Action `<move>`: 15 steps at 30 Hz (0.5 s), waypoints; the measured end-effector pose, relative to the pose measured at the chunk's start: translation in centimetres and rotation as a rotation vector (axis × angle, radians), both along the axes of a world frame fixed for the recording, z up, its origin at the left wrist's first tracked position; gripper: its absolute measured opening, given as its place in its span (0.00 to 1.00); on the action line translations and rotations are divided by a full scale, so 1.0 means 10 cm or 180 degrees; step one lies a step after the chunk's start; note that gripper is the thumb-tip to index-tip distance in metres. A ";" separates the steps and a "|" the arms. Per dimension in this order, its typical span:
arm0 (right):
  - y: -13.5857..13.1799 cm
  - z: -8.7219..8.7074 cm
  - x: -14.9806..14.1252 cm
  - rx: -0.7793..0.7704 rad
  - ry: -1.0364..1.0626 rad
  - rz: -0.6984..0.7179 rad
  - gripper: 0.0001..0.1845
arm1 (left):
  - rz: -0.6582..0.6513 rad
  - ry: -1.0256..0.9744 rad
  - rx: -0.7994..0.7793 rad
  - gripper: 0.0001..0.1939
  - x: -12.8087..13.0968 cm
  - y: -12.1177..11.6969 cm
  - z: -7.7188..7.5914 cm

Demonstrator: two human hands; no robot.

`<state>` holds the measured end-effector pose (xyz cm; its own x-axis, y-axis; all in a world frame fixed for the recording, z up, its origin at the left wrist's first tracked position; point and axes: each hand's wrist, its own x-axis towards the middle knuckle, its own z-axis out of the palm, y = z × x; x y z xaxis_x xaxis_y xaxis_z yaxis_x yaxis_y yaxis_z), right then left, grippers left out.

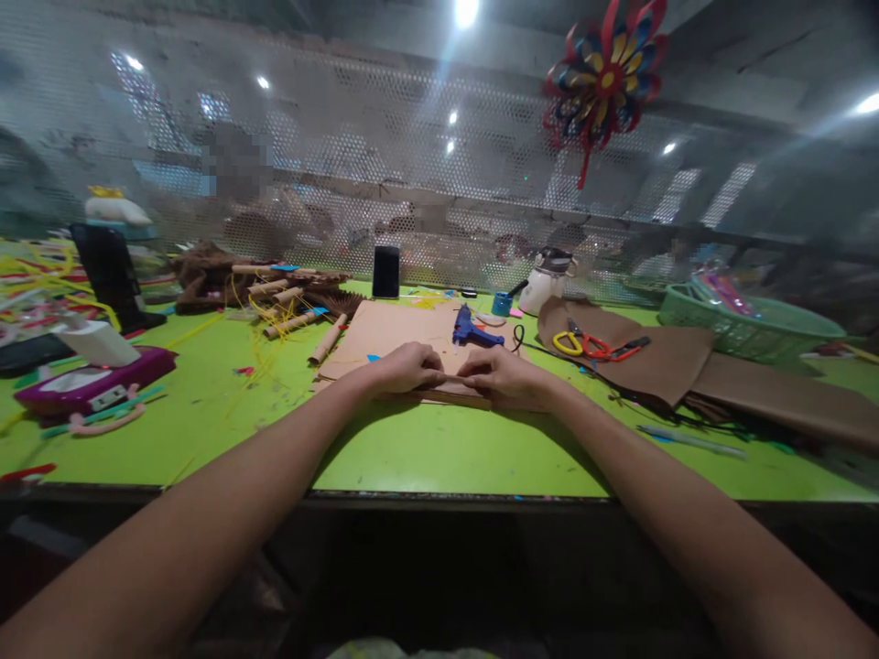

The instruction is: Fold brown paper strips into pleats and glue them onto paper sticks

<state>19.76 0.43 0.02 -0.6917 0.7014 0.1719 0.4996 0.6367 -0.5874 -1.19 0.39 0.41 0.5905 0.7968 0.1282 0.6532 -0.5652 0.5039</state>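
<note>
A light brown cardboard sheet [385, 328] lies on the bright green table, close to its front edge. Along the sheet's near edge, my left hand [406, 368] and my right hand [504, 373] face each other with bent fingers. Both pinch a narrow strip of brown paper [450, 394], which looks folded or rolled; its exact form is partly hidden by the fingers. Just beyond my hands, a blue hot glue gun [475, 331] rests on the sheet. A small blue scrap [374, 358] sits beside my left hand.
Rolled brown paper tubes [292, 322] and yellow strands lie left. A purple power strip [96, 383] holds a white plug. To the right are scissors [597, 346] on brown paper [659, 366], a pen [690, 441] and a green basket [748, 320]. A phone [385, 272] stands behind.
</note>
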 end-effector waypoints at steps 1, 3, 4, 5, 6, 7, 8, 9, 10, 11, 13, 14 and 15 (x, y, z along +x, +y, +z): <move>0.00 0.00 0.01 -0.0037 0.0000 -0.0013 0.12 | -0.0005 0.0006 -0.0061 0.14 -0.01 0.00 0.00; 0.00 0.00 0.03 -0.0034 -0.0014 -0.0057 0.12 | -0.0036 0.0006 -0.0100 0.13 -0.01 0.01 0.00; 0.00 -0.01 0.03 -0.0005 -0.0028 -0.0084 0.12 | -0.0050 -0.0002 -0.0077 0.13 -0.01 0.01 -0.01; 0.00 -0.01 0.02 0.0036 -0.0045 -0.0118 0.12 | -0.0049 0.0001 -0.0034 0.13 -0.01 0.02 -0.01; 0.00 -0.02 0.01 0.0091 -0.0060 -0.0152 0.11 | -0.0036 0.0022 0.0015 0.13 0.00 0.02 -0.01; 0.00 -0.04 0.00 0.0163 -0.0070 -0.0187 0.11 | -0.0018 0.0066 0.0064 0.13 0.01 0.03 -0.02; 0.01 -0.05 -0.02 0.0249 -0.0083 -0.0220 0.10 | 0.0000 0.0132 0.0107 0.13 0.02 0.03 -0.02; 0.01 -0.07 -0.04 0.0349 -0.0099 -0.0254 0.09 | 0.0015 0.0202 0.0143 0.13 0.03 0.03 -0.01; 0.01 -0.08 -0.06 0.0452 -0.0121 -0.0286 0.09 | 0.0019 0.0265 0.0169 0.13 0.05 0.02 -0.01; 0.02 -0.10 -0.07 0.0542 -0.0150 -0.0312 0.08 | 0.0009 0.0314 0.0189 0.12 0.06 0.02 -0.01; 0.03 -0.12 -0.10 0.0661 -0.0213 -0.0341 0.07 | -0.0003 0.0361 0.0219 0.12 0.08 0.00 0.00; 0.03 -0.12 -0.11 0.0702 -0.0239 -0.0343 0.06 | -0.0002 0.0366 0.0227 0.11 0.08 0.00 0.01; 0.04 -0.13 -0.11 0.0737 -0.0260 -0.0345 0.06 | 0.0003 0.0366 0.0232 0.11 0.08 0.00 0.01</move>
<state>18.65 0.82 -1.25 -0.6328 0.7207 0.2830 0.6120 0.6895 -0.3873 -0.40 0.35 0.52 0.6039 0.7884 0.1174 0.7048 -0.5969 0.3832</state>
